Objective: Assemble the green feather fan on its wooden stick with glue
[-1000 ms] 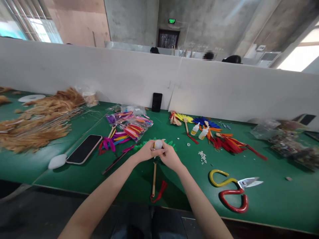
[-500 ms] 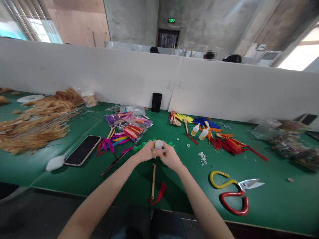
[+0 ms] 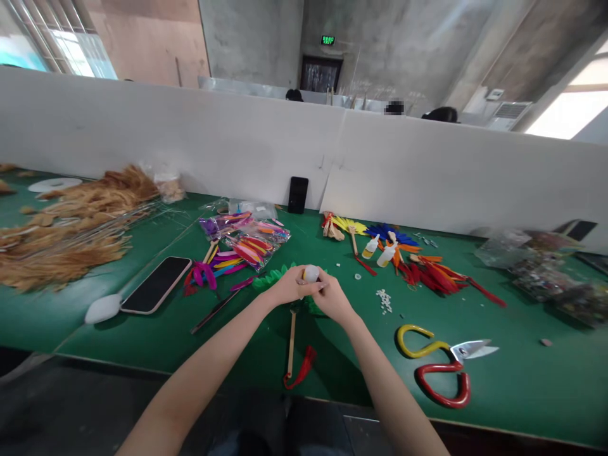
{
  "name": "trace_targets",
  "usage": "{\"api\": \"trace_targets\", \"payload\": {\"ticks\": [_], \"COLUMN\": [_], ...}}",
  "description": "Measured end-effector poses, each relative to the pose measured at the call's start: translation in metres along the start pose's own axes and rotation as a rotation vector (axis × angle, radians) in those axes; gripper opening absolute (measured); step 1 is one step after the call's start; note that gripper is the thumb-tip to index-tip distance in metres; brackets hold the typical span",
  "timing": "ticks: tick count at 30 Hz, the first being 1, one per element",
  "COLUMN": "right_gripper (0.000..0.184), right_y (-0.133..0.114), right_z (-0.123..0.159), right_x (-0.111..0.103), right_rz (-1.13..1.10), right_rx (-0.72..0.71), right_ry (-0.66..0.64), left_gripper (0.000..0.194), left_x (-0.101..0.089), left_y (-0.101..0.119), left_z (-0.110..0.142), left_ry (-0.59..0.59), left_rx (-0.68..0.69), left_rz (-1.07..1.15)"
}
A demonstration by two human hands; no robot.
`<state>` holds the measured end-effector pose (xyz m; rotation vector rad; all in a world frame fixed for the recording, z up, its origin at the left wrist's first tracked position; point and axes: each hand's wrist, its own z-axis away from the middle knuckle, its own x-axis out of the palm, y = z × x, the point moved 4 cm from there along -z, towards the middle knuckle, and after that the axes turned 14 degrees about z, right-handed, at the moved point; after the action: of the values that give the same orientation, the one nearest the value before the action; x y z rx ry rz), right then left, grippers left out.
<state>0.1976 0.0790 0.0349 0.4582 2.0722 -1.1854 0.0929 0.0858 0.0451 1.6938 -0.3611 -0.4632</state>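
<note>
My left hand point(image 3: 287, 287) and my right hand point(image 3: 334, 297) are together at the middle of the table, fingers closed around a small white glue bottle point(image 3: 311, 273). Its rounded white end faces me; the fingers cover the rest. Beneath the hands lies a green feather fan point(image 3: 272, 278), partly hidden by them. The fan's thin wooden handle point(image 3: 291, 345) points toward me and ends in a red tassel point(image 3: 304, 368).
Large scissors point(image 3: 444, 364) lie open at right, near white beads point(image 3: 384, 301). Two glue bottles point(image 3: 380, 250) stand by red-orange feathers point(image 3: 439, 275). To the left are a phone point(image 3: 156, 285), bagged colourful feathers point(image 3: 249, 250) and tan plumes point(image 3: 95, 221). A white partition point(image 3: 213, 139) runs behind.
Both hands, with the glue bottle between them, have shifted slightly to the right over the green fan. More of the fan's left side shows.
</note>
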Motion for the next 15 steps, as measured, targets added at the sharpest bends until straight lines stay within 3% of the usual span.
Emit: {"api": "trace_targets", "payload": {"ticks": [5, 15], "right_gripper": [0.025, 0.032], "right_y": [-0.010, -0.022], "right_z": [0.004, -0.007], "right_x": [0.002, 0.018], "right_rz": [0.009, -0.052], "right_rx": [-0.003, -0.081], "right_ry": [0.017, -0.012], "left_gripper": [0.023, 0.025], "left_x": [-0.003, -0.023], "left_y": [0.000, -0.005], "left_z": [0.008, 0.022], "left_ry": [0.003, 0.119], "left_rx": [0.034, 0.015], "left_rz": [-0.018, -0.106]}}
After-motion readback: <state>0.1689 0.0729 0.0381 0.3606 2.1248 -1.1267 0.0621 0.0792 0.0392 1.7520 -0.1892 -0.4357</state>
